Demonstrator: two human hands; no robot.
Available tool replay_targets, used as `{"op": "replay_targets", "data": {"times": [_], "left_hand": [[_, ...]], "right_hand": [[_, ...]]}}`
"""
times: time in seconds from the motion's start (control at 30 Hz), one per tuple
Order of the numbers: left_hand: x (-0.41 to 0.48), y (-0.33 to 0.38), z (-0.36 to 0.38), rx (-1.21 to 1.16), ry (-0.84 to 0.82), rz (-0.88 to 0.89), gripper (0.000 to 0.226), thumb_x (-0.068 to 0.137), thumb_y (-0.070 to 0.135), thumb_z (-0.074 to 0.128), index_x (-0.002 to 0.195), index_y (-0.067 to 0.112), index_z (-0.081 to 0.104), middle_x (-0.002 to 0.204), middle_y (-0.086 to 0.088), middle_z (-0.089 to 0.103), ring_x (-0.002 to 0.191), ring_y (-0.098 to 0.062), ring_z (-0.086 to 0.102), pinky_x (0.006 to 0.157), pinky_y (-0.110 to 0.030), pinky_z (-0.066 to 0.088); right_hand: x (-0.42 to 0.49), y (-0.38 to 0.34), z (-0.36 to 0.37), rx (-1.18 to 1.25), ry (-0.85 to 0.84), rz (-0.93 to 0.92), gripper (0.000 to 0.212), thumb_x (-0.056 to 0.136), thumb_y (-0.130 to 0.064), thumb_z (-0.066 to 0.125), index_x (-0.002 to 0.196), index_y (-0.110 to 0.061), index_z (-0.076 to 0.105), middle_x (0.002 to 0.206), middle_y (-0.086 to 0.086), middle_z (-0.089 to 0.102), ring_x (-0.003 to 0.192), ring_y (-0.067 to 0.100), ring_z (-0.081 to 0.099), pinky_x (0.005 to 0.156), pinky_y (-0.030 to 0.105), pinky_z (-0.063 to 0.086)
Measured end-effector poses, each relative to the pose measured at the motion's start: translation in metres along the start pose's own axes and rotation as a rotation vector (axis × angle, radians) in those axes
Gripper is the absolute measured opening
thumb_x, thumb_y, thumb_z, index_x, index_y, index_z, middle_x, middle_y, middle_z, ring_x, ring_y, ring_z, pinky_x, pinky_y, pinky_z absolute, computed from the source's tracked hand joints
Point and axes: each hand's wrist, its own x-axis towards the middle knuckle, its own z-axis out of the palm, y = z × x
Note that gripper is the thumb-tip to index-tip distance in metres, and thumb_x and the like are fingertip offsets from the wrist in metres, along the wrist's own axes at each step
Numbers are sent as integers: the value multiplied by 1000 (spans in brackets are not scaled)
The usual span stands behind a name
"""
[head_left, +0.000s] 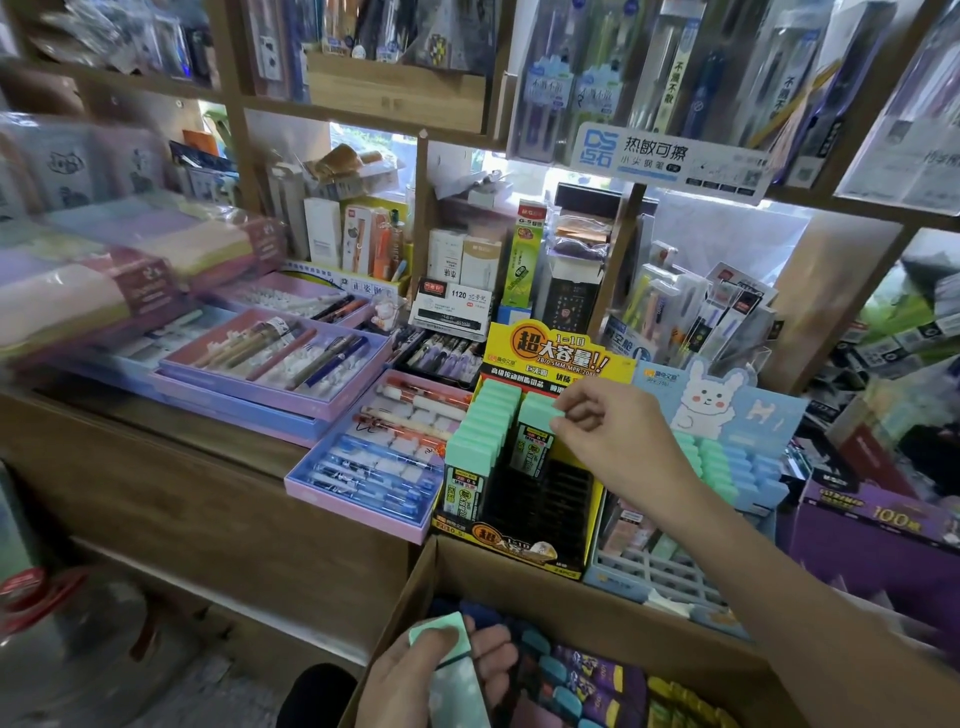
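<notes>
A yellow and black display box (540, 545) stands on the shop counter with slots for mint-green lead cases. Its left row (480, 431) is full of cases. In the right row, my right hand (618, 436) pinches the mint cap of one case (535, 431) that stands in a slot. The slots in front of that case are dark and hold nothing. Lower down, my left hand (436, 675) grips another mint-green case (452, 660) over an open cardboard box (415, 587).
The cardboard box holds purple, blue and yellow packs (597, 680). Pink and blue pen trays (374, 457) lie left of the display. A light-blue rabbit display (727, 447) stands to its right, a purple box (883, 540) beyond. Wooden shelves of pens rise behind.
</notes>
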Motion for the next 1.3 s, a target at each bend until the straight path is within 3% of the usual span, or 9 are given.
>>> {"op": "replay_targets", "data": {"times": [0.17,0.37,0.57,0.73,0.87,1.1,1.3], "left_hand": [[3,-1,0,-21,-1,-15,21,96,-1,55,96,-19,65,88,-40,70,90,-47,67,74,-47,50],[7,-1,-2,-26,-6,-33,22,96,-1,54,99,-20,64,92,-42,68,98,-50,65,80,-50,50],[10,-2,-4,-37,-16,-51,22,96,-1,54,99,-21,64,92,-42,68,98,-51,65,81,-51,51],[12,-4,-5,-46,-32,-67,23,96,-1,53,100,-21,63,93,-43,68,99,-51,65,86,-53,50],[14,-5,-7,-49,-39,-79,23,97,-1,52,101,-21,62,94,-43,68,101,-52,65,93,-56,47],[19,-8,-10,-63,-46,-96,25,97,-1,51,108,-22,60,99,-44,67,104,-54,63,100,-58,45],[18,-9,-6,-88,-55,-16,20,96,-5,51,100,-21,62,88,-43,68,86,-49,70,75,-48,53]], "right_hand": [[1,0,-1,-11,-47,-13,13,88,-14,79,91,-24,72,79,-9,68,72,3,65,71,19,54],[6,4,1,-12,-9,-28,16,92,-11,72,94,-25,65,77,-1,71,69,16,69,73,39,60],[13,3,0,-9,-43,-35,15,93,-8,70,93,-23,68,80,5,72,74,23,71,77,49,62],[14,0,-3,-22,-81,-17,19,92,-7,71,88,-25,67,80,3,72,75,21,72,80,49,61],[11,3,2,-63,-94,-2,12,93,-7,69,92,-18,73,82,0,73,77,19,72,81,47,61],[12,-1,2,-185,-94,-43,11,93,-11,71,94,-18,79,86,-8,69,79,6,64,82,40,60],[3,-4,-4,-192,-78,14,16,96,-18,69,107,-22,79,102,-7,75,95,12,68,93,44,57]]}}
